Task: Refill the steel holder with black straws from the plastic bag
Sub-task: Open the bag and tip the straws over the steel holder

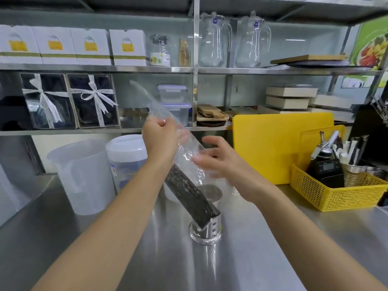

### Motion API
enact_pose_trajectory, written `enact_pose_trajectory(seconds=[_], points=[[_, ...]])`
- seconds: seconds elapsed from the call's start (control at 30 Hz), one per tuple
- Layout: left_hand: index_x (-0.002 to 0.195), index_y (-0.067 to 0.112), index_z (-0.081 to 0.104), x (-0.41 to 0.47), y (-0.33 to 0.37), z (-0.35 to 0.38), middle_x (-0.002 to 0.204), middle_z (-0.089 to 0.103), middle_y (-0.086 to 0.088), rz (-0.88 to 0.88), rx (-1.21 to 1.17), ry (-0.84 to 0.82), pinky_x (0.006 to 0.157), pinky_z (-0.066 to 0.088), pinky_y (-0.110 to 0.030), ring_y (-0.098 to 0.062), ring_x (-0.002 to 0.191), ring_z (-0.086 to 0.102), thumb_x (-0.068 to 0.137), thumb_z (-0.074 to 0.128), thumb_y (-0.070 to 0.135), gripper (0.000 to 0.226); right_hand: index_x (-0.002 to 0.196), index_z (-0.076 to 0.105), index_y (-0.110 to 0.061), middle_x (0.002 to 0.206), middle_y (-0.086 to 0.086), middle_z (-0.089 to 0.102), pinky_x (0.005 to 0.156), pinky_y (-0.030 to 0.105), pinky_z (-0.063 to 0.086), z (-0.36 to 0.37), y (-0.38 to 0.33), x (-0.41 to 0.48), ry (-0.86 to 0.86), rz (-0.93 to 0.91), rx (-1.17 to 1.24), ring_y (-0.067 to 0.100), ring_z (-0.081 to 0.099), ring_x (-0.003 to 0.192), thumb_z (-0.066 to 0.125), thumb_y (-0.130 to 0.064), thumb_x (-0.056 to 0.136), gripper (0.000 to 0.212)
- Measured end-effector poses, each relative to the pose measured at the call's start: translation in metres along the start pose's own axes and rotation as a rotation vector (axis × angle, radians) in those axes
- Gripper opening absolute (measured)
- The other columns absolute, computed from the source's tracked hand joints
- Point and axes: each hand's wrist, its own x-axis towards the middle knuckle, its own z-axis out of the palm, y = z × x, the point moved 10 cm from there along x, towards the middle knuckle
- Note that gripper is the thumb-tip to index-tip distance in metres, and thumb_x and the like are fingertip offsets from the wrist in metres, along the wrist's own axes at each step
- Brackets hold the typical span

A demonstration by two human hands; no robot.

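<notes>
- The round perforated steel holder (210, 225) stands upright on the stainless steel counter (262, 248); a dense bundle of black straws (190, 195) leans into its mouth, tilted up and to the left, its lower end inside the rim.
- The upper part of the bundle is sheathed in a long clear plastic bag (168, 131) that rises left and away from the holder; the bag's empty top end is blurred.
- The left hand (159, 137) is closed around the bag above the holder, fingers curled and pinching the film.
- The right hand (218, 158), just right of the bag, has its fingers spread and loosely extended against the plastic; motion blur hides whether they grip it.
- Left of the holder stand a translucent plastic measuring jug (81, 175) and a lidded clear plastic canister (126, 160); their contents cannot be made out.
- Right of the holder, a yellow mesh plastic basket (336, 194) holds a steel cup of wrapped straws, a black device and a bottle; its far edge is cut off.
- Behind the holder leans a yellow plastic cutting board (273, 143).
</notes>
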Motion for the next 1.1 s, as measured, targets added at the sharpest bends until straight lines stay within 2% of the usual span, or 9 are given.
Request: enact_pose_trajectory(seconds=[0.1,0.3,0.43,0.6,0.7,0.8,0.9,1.0,1.1], points=[[0.088,0.001,0.059,-0.006,0.003,0.003,0.088,0.068,-0.016,0.024,0.035,0.024,0.048,0.040,-0.024,-0.009,0.049,0.048,0.088,0.049,0.015,0.018,0.134,0.025,-0.029,0.105,-0.014,0.051,0.083,0.031,0.049,0.002,-0.008,0.005,0.112,-0.042,-0.256,0.008,0.056,0.095,0.081,-0.034,0.064,0.090],[0.072,0.014,0.049,-0.018,0.005,0.022,0.091,0.068,-0.015,0.005,0.089,-0.242,0.077,0.056,-0.036,-0.022,0.080,0.066,0.085,0.059,0.023,0.018,0.079,0.056,-0.016,0.079,0.004,0.063,0.067,0.032,0.049,-0.042,0.005,0.020,0.400,-0.056,-0.344,0.018,0.060,0.076,0.065,-0.002,0.079,0.016],[0.098,0.019,0.047,-0.024,0.037,0.001,0.104,0.053,0.000,0.408,0.355,-0.135,0.091,0.045,-0.033,-0.019,0.102,0.052,0.076,0.069,0.038,0.037,0.073,0.057,-0.014,0.080,0.012,0.067,0.073,0.037,0.053,-0.063,0.002,0.019,0.361,-0.100,-0.302,0.024,0.064,0.080,0.064,0.002,0.079,0.018],[0.130,0.036,0.014,-0.046,0.064,0.017,0.152,0.011,-0.017,0.898,0.801,-0.183,0.109,-0.003,-0.039,-0.026,0.139,0.006,0.056,0.082,0.046,0.100,0.070,0.055,-0.014,0.075,0.012,0.067,0.061,0.025,0.049,-0.082,-0.011,0.016,0.263,-0.204,-0.225,0.009,0.062,0.062,0.067,0.002,0.076,0.021],[0.126,0.034,0.035,-0.043,0.075,0.014,0.148,0.031,-0.013,1.016,0.975,-0.090,0.109,0.001,-0.054,-0.023,0.136,0.009,0.060,0.078,0.046,0.080,0.070,0.057,-0.014,0.070,0.004,0.064,0.060,0.022,0.050,-0.093,-0.009,0.013,0.214,-0.217,-0.211,0.009,0.060,0.061,0.069,0.001,0.074,0.020],[0.085,0.021,0.063,-0.053,0.083,0.028,0.118,0.062,-0.005,1.221,1.111,-0.127,0.107,0.006,-0.059,-0.025,0.125,0.037,0.075,0.065,0.039,0.020,0.072,0.059,-0.013,0.069,0.003,0.065,0.059,0.017,0.051,-0.099,-0.003,0.014,0.161,-0.191,-0.207,0.006,0.062,0.061,0.068,0.002,0.074,0.018],[0.082,0.015,0.052,-0.054,0.074,0.045,0.079,0.066,-0.005,1.054,1.065,-0.362,0.106,0.010,-0.038,-0.029,0.095,0.059,0.090,0.050,0.027,0.015,0.077,0.061,-0.013,0.073,0.004,0.066,0.056,0.013,0.047,-0.100,0.010,0.018,0.133,-0.105,-0.265,0.002,0.062,0.061,0.063,-0.003,0.082,0.011],[0.086,0.017,0.037,-0.048,0.063,0.052,0.072,0.055,-0.008,0.901,1.071,-0.410,0.068,0.037,-0.038,-0.032,0.071,0.051,0.094,0.044,0.025,0.013,0.086,0.062,-0.019,0.084,-0.002,0.067,0.063,0.019,0.043,-0.097,0.025,0.017,0.136,-0.006,-0.368,0.009,0.061,0.078,0.057,-0.026,0.088,0.008],[0.085,0.018,0.031,-0.047,0.054,0.060,0.074,0.054,-0.007,0.874,1.074,-0.431,0.062,0.032,-0.036,-0.030,0.064,0.045,0.094,0.044,0.022,0.016,0.109,0.058,-0.022,0.102,-0.004,0.065,0.077,0.027,0.047,-0.087,0.035,0.012,0.061,0.047,-0.290,0.011,0.060,0.097,0.055,-0.060,0.075,0.051]])
